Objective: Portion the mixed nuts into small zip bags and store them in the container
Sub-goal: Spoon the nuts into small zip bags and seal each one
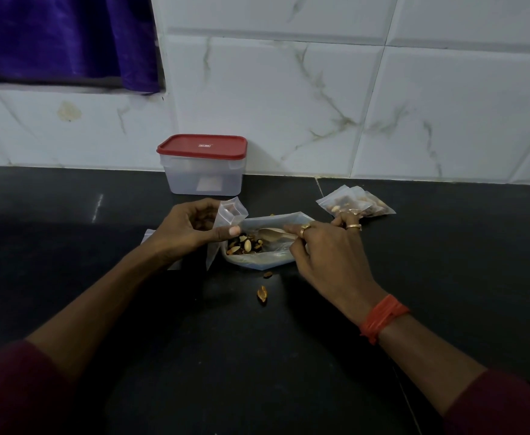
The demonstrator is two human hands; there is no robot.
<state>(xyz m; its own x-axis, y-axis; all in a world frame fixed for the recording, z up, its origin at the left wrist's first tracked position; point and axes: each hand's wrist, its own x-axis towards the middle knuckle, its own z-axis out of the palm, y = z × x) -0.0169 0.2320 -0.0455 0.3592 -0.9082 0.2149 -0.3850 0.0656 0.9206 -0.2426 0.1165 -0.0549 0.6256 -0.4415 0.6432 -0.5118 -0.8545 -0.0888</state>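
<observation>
Right grip [323, 249] pinching spoon [274, 232], bowl inside nut bag [257, 262] — left grip [191, 229] pinching small zip bag [230, 212], just beside

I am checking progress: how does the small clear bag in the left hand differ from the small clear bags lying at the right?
The small clear zip bag in the left hand is held up off the black counter; the pile of small clear bags lies on it. The held bag looks almost empty; the pile's bags show nuts inside. Both are transparent plastic of similar size.
</observation>
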